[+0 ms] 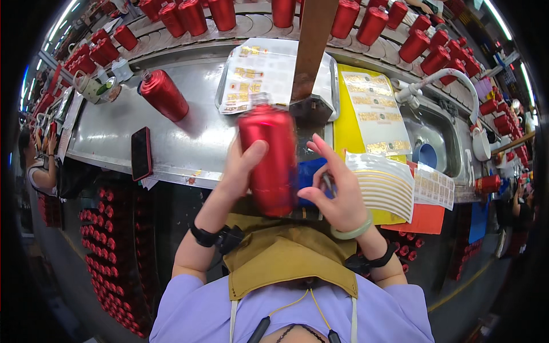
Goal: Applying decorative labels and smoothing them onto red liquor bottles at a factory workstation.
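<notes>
My left hand (240, 166) is closed round a glossy red bottle (269, 166), its thumb across the near side. The bottle stands nearly upright above the bench edge, and motion blurs it. To its right, my right hand (340, 191) is open, with thumb and index finger spread toward the bottle but apart from it. A greyish sliver shows among its curled fingers; I cannot make out what it is. Farther off, sheets of gold labels (243, 71) lie on a metal tray (325, 94). Another red bottle (164, 95) leans to the left on the steel bench (200, 137).
A phone (141, 153) lies near the bench's left front edge. Brown post (311, 51) rises mid-bench. On the right are label sheets (380, 114) over a yellow sheet (345, 128), curved gold-edged strips (380, 186) and a sink (437, 134). Red bottles line the conveyor (251, 26) behind.
</notes>
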Available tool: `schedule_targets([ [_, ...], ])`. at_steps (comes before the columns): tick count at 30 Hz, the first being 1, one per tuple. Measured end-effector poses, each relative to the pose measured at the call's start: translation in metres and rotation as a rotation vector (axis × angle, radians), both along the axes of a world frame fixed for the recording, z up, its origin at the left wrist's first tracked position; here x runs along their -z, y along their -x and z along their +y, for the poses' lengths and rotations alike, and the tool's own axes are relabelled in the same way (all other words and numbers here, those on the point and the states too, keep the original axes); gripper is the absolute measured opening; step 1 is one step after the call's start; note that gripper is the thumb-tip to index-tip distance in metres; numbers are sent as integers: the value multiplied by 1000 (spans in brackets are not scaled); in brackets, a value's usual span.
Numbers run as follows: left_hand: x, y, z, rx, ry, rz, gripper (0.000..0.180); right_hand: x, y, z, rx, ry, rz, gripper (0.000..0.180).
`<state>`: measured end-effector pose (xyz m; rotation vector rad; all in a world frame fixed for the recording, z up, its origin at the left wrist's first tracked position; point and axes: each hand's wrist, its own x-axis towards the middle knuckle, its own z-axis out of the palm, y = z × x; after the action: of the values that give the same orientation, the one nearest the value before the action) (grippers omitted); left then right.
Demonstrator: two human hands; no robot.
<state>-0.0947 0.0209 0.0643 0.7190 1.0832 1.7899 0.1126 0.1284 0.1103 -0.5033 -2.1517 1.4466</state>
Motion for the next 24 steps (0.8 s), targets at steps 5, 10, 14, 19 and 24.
schedule_targets([
  [5, 14, -49, 37, 125, 206, -295, 56, 28, -1, -6, 275, -26, -122, 84],
  [10, 28, -51, 62, 91, 230, -313, 63, 29, 1, 7, 339, -1, -186, 77],
  [14, 22, -60, 67, -23, 260, -193, 63, 25, 2, 16, 352, -29, -233, 69],
  [19, 22, -57, 68, -55, 286, -96, 62, 36, 6, 16, 385, -13, -182, 69],
  [24, 34, -47, 86, -212, 228, 267, 58, 33, 18, 22, 395, -93, -112, 70],
])
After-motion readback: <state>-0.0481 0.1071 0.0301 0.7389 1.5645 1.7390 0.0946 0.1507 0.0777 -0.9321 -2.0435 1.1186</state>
